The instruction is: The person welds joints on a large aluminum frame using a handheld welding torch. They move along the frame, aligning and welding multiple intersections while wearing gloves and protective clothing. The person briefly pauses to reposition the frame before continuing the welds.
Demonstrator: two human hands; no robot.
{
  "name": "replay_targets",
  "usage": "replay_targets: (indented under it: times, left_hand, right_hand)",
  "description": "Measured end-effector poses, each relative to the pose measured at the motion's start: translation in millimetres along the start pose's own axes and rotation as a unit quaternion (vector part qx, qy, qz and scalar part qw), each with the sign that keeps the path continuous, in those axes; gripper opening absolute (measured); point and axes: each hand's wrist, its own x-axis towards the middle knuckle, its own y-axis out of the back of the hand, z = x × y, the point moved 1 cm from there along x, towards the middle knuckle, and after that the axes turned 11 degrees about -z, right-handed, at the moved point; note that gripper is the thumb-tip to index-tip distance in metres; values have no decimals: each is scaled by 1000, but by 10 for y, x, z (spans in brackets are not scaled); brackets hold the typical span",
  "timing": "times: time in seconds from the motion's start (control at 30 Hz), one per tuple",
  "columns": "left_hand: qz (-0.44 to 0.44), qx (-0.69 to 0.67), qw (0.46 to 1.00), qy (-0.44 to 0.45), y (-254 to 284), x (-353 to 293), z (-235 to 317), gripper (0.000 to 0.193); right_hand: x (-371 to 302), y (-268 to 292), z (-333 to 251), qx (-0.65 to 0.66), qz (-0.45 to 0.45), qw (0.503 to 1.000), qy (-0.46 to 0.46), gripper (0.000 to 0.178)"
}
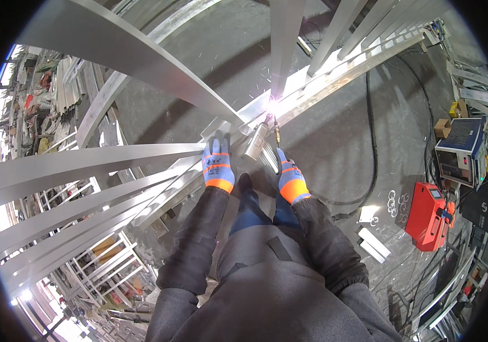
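My left hand, in a blue and orange work glove with dark fingertips, lies on the end of a metal rail with its fingers stretched out. My right hand, gloved alike, is closed round a welding torch, whose thin brass-coloured neck points away from me. At the torch's tip a bright arc glows, and sparks fly beyond it. The arc sits where an upright flat bar meets a long base rail. Beside the torch is a silver box-shaped piece. The glare hides the joint itself.
Tall flat bars rise at left and ahead. Cables run over the floor at right, near a red machine, a blue and white unit and short metal offcuts. Racks of stock stand at lower left.
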Motion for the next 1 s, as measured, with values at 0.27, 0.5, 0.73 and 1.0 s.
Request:
replay_targets:
  times: [0.27,0.5,0.73,1.0]
  left_hand:
    - [28,-50,998,-34,-31,-51,-63,75]
    - [-61,-93,994,1,-261,-493,71,72]
    - [-10,-155,984,88,-448,-71,-73,45]
    - [-49,-62,997,-24,-340,-85,-409,27]
  right_hand:
    - [56,-168,230,-26,49,998,40,86]
    - [-374,31,302,142,96,972,162,74]
    - [-1006,106,330,239,52,969,46,51]
    - [-967,-25,475,172,82,981,33,49]
